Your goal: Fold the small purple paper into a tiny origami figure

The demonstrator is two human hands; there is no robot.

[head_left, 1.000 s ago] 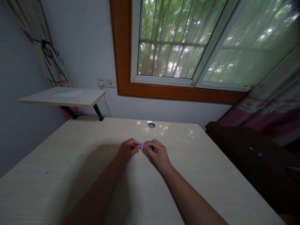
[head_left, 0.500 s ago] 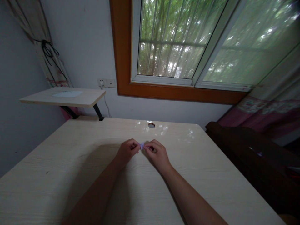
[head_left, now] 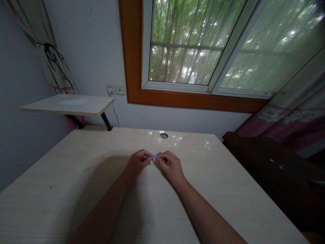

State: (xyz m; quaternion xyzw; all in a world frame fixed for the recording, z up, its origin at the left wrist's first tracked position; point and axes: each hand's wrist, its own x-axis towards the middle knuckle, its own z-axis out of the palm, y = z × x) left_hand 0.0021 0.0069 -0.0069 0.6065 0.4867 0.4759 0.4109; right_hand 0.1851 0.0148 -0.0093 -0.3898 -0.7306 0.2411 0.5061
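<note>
A small light-purple folded piece (head_left: 154, 157), which looks like paper, is held just above the far half of the desk. It has pointed corners, and its exact shape is too small to make out. My left hand (head_left: 137, 163) pinches its left side between thumb and fingertips. On the opposite side, my right hand (head_left: 172, 166) grips it in the same kind of pinch. The fingertips of both hands are close together and hide the ends of the piece.
The pale wooden desk (head_left: 162, 203) has a round cable hole (head_left: 164, 136) near its back edge. A raised shelf (head_left: 93, 106) on black legs stands at the back left, with a white sheet (head_left: 73, 101) on it. Dark furniture (head_left: 269, 166) stands to the right, below the curtain.
The purple piece has turned slightly between my fingertips, and its pointed part shows a little differently. Both hands have barely shifted and keep their pinch.
</note>
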